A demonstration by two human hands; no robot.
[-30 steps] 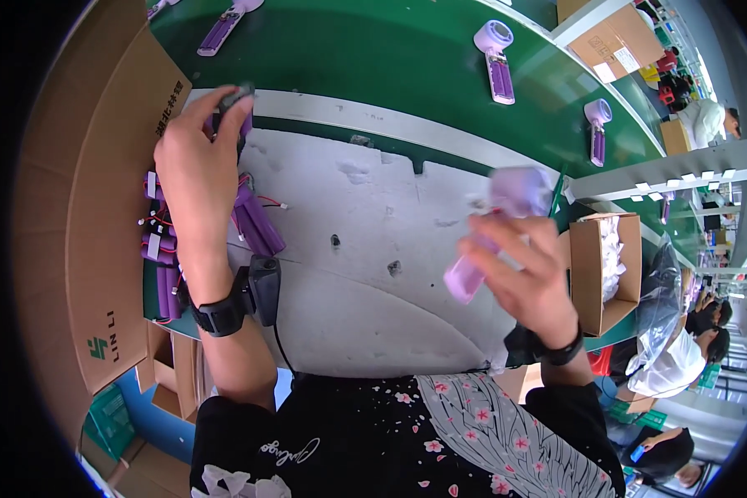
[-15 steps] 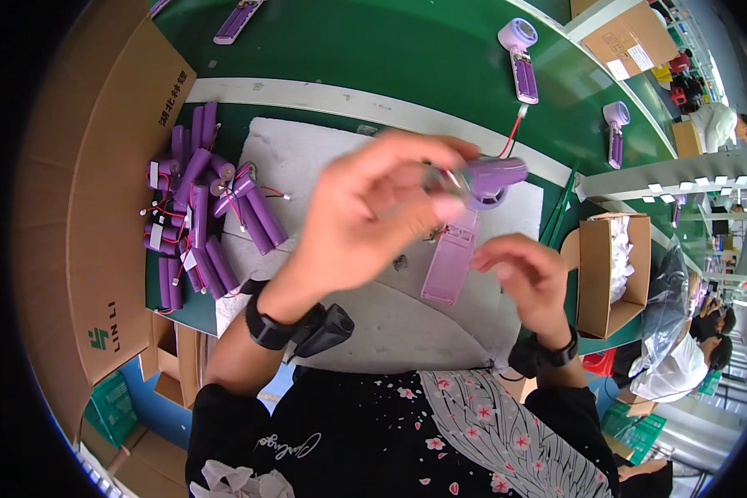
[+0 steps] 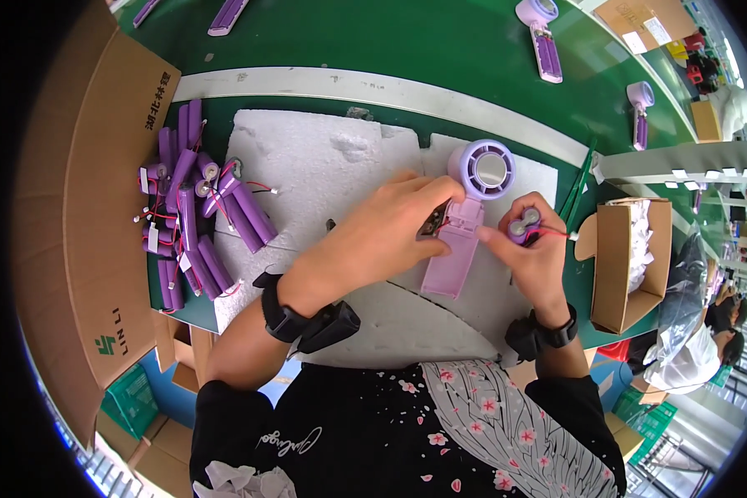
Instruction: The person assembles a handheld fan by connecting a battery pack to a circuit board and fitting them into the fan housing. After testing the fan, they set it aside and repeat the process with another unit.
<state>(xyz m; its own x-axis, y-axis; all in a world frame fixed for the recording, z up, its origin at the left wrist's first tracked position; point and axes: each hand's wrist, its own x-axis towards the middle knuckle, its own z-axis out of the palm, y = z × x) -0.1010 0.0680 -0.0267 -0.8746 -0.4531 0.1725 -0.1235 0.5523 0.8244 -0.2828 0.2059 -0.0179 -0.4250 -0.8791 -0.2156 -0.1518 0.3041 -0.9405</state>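
A lilac handheld fan [image 3: 459,259] lies on the white foam sheet [image 3: 307,158], its round head away from me and its handle shell open. My left hand [image 3: 365,236] is at the fan's left side, fingers and thumb curled around a small dark circuit board [image 3: 433,221] beside the neck. Thin wires run from the board into the shell. In my right hand [image 3: 533,259], just right of the handle, is a purple battery pack [image 3: 524,226], its cell ends showing. A red and black lead with a white plug [image 3: 573,236] sticks out from it to the right.
A heap of purple battery packs [image 3: 195,207] with leads lies at the left, beside a tall cardboard box [image 3: 100,207]. To the right stands an open carton [image 3: 610,282] with white paper, near green tweezers [image 3: 579,178]. More opened fans [image 3: 544,50] lie on the green belt [image 3: 407,50] beyond.
The battery pack, raised over the fan in my left hand before, is now in my right hand. My left hand has come down to the circuit board. The fan head is now uncovered.
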